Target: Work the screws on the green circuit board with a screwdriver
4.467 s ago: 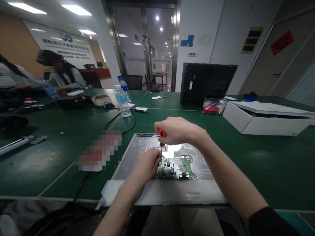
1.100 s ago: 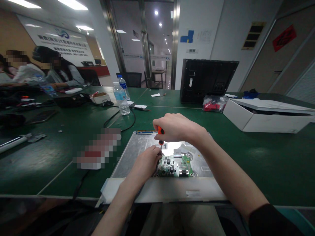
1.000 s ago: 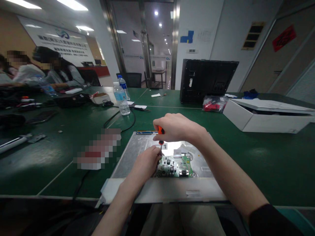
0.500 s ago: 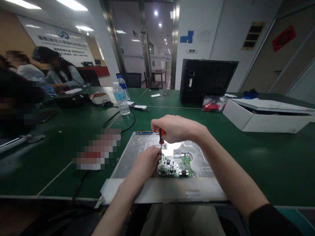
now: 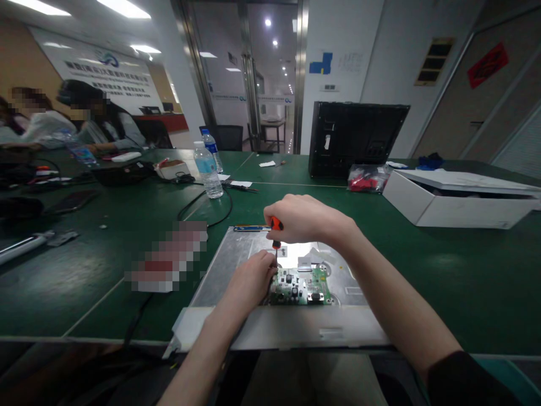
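Note:
Over the upper left corner of a green circuit board (image 5: 298, 287), my right hand (image 5: 308, 219) is closed round the orange and black handle of a screwdriver (image 5: 276, 224). The screwdriver stands nearly upright, shaft down. My left hand (image 5: 252, 275) rests at the board's left edge, its fingertips pressed together beside the lower shaft. What those fingertips pinch, and the screwdriver's tip, are hidden. The board lies on the silver metal back of a flat panel (image 5: 224, 262) at the table's near edge. A pale strip (image 5: 291, 327) runs along the panel's near side.
Left of the panel lies a blurred-out flat object (image 5: 169, 259). Water bottles (image 5: 208, 172) and a black cable stand beyond it. A black monitor (image 5: 357, 141), a bag with red contents (image 5: 366, 179) and a white box (image 5: 456, 197) are at right. Several people sit at far left.
My right hand has turned and shifted its hold slightly on the screwdriver handle, showing more orange. My left hand stays in place. A dark figure at left has moved out of view.

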Action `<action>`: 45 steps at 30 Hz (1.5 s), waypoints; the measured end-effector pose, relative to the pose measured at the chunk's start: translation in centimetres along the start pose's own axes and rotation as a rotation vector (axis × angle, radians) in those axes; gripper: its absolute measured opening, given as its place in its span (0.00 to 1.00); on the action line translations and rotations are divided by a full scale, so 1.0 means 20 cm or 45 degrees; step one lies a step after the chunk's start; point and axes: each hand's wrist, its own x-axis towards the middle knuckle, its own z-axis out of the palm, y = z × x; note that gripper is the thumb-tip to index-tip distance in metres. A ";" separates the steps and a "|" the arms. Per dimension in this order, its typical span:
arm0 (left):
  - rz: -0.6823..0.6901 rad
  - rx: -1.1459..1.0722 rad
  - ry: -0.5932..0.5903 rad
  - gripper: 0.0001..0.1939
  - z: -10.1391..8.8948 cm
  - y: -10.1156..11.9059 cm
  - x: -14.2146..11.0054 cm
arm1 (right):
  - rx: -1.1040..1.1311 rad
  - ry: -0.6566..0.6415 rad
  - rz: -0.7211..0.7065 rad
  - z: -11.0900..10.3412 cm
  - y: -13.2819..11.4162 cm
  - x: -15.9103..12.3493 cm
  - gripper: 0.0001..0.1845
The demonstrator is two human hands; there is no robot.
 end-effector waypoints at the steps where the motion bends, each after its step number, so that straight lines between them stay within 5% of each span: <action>1: -0.005 0.006 0.003 0.05 0.00 0.00 0.00 | 0.006 -0.007 -0.016 0.00 0.00 0.00 0.10; 45: -0.041 -0.031 0.005 0.06 -0.02 0.01 -0.01 | 0.032 -0.004 -0.068 0.02 0.02 0.00 0.13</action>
